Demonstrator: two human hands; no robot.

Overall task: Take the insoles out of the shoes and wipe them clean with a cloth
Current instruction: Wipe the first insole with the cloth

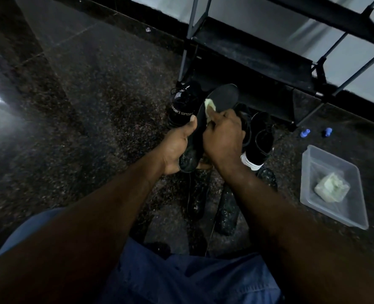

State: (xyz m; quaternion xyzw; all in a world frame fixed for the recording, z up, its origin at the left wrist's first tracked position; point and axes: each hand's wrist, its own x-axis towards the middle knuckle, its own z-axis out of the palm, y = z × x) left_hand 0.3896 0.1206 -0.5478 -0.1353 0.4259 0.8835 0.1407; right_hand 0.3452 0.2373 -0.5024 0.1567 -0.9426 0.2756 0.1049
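My left hand (178, 145) grips a black insole (224, 97) near its heel end and holds it up over the floor. My right hand (224, 137) presses a pale yellow-green cloth (210, 106) against the insole's middle, and the fingers hide most of the cloth. Behind the insole stands a black high-top shoe (182, 104) with white "SPORT" lettering. A second black shoe (261, 137) with a white heel tab stands to the right of my right hand. Two more dark insoles (227, 209) lie on the floor below my hands.
A clear plastic tub (313, 163) holding another pale cloth (331, 187) sits on the dark speckled floor at the right. A black shoe rack (254, 51) stands behind the shoes. Two small blue objects (305, 132) lie near its foot. My blue-clad knees fill the bottom.
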